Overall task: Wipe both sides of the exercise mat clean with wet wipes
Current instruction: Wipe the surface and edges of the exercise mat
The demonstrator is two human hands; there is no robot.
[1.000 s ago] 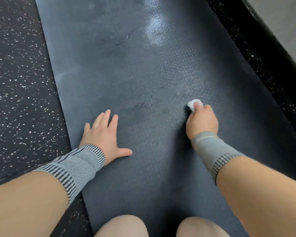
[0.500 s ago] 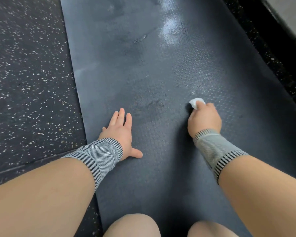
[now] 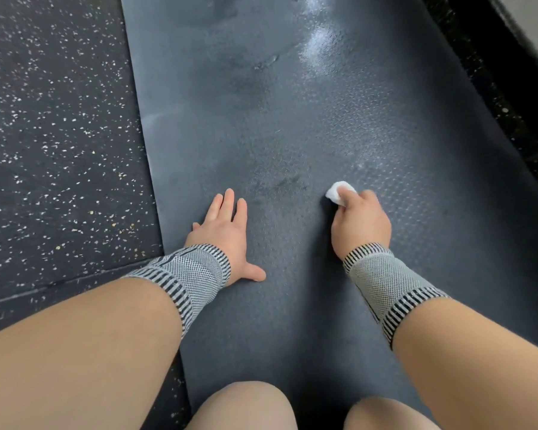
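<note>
knees (image 3: 246, 408) kneel on the mat (image 3: 292, 135), which lies flat on the speckled floor (image 3: 59, 150). left hand (image 3: 227, 234) presses it down, fingers straight and close together. right hand (image 3: 359, 221) pinches a balled wipe (image 3: 336, 191) against the mat (wet sheen farther ahead). the mat looks thin, floppy and grippy; lift it by the long edge to flip.

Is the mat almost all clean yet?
Not yet. Farther up, the exercise mat shines wet, so that part looks wiped. Now the right hand rubs a balled wet wipe on it while the left hand presses flat. Dark smudges and the underside are left.
</note>
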